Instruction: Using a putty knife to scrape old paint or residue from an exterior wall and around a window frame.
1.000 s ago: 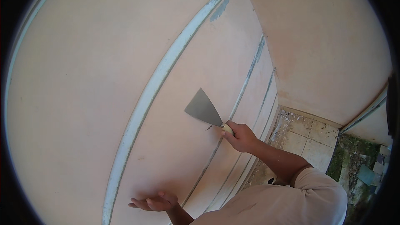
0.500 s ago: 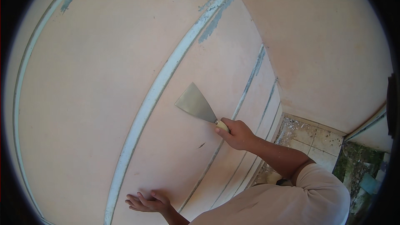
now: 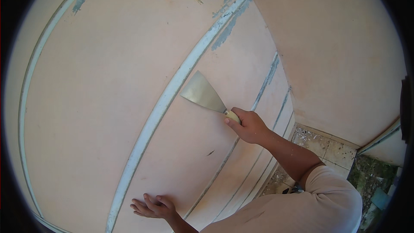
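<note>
My right hand (image 3: 249, 126) grips the pale handle of a putty knife (image 3: 205, 94), its wide metal blade pointing up and left. The blade's edge lies beside a light blue-white strip (image 3: 157, 111) that runs up the pinkish wall (image 3: 103, 82); whether the blade touches the wall I cannot tell. Lower down, my left hand (image 3: 153, 207) is open with bent, spread fingers, holding nothing, at the wall just right of the same strip. Grey bare patches (image 3: 226, 32) show near the strip's upper end, and a small dark mark (image 3: 210, 152) lies below the knife.
Another pale strip (image 3: 32, 64) curves down the far left. Thinner grooves (image 3: 265, 82) cross the wall toward the corner with a second wall (image 3: 336, 51). On the tiled floor (image 3: 317, 142) lie paint flakes. Mossy ground (image 3: 373, 172) shows at the lower right.
My right hand and the putty knife have moved slightly up, bringing the blade closer to the pale strip. My left hand stays in nearly the same place. The view has shifted a little.
</note>
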The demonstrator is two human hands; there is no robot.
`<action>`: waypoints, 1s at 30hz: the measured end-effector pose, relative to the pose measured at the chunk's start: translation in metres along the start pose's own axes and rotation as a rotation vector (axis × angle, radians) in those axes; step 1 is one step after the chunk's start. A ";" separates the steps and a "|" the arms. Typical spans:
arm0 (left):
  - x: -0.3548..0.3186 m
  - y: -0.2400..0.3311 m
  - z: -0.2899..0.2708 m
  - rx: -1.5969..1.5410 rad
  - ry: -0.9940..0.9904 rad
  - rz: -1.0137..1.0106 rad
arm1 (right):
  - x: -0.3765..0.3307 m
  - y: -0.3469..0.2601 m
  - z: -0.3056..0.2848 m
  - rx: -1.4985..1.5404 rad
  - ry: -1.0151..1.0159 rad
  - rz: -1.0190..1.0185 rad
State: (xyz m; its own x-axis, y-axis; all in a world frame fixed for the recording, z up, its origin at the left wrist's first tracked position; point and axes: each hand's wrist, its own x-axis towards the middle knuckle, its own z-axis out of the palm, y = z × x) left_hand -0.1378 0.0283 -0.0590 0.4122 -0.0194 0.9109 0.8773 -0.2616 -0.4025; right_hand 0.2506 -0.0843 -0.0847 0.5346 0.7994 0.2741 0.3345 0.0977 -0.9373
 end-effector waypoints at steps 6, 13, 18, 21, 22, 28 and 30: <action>0.000 -0.002 -0.003 0.016 -0.010 -0.006 | -0.054 0.075 0.038 0.000 -0.023 0.096; 0.002 -0.002 -0.001 0.012 0.001 0.021 | -0.007 0.031 0.004 0.024 0.036 0.052; 0.002 0.000 0.003 0.002 0.027 0.012 | -0.006 0.039 0.005 0.025 0.035 0.074; 0.002 -0.001 0.001 0.009 0.010 -0.003 | -0.051 0.086 0.037 -0.023 0.017 0.105; 0.000 -0.004 0.000 0.003 0.007 0.004 | -0.071 0.097 0.047 -0.057 -0.073 0.185; -0.002 -0.010 0.004 -0.075 0.017 0.025 | -0.122 0.094 0.086 -0.029 -0.120 0.336; -0.004 -0.013 0.003 -0.219 0.090 0.066 | -0.126 0.079 0.098 -0.020 -0.115 0.326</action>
State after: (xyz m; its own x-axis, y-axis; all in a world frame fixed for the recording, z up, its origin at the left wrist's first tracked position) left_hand -0.1504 0.0345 -0.0581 0.4347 -0.1264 0.8917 0.7710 -0.4593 -0.4410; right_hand 0.1333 -0.1194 -0.2139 0.5253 0.8484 -0.0661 0.1763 -0.1845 -0.9669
